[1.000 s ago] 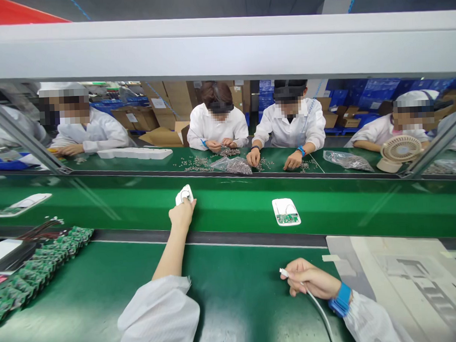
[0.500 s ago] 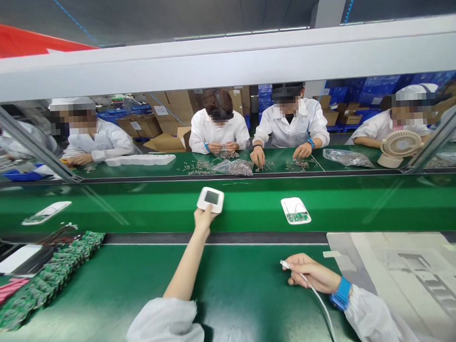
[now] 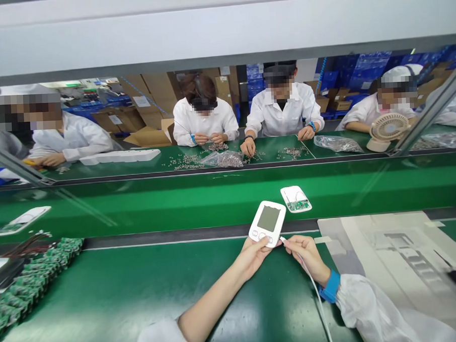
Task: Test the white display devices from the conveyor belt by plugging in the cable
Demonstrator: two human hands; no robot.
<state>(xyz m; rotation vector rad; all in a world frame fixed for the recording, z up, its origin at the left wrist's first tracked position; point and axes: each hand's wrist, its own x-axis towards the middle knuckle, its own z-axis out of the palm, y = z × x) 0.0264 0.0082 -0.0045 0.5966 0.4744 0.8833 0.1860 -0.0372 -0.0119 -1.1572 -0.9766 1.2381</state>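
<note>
A white handheld device (image 3: 268, 223) with a grey screen and round buttons is held by its lower end in my left hand (image 3: 254, 258), thumb on the front. My right hand (image 3: 304, 256) pinches the plug of a white cable (image 3: 317, 293), close beside the device's lower right edge. Whether the plug touches the device is too small to tell. The cable hangs down towards the bottom edge. Behind the device, a white casing with a green circuit board (image 3: 296, 199) lies on the green belt (image 3: 214, 202).
Green circuit boards (image 3: 36, 285) are stacked at the left, near another open casing (image 3: 23, 221). Taped sheets (image 3: 367, 245) cover the right of the bench. Across the belt, people in white coats handle small parts; a fan (image 3: 389, 127) stands there. A white beam (image 3: 222, 30) crosses overhead.
My left hand has brought the device right and nearer, so its screen and buttons show fully. My right hand has moved slightly up with the plug. The view has shifted.
</note>
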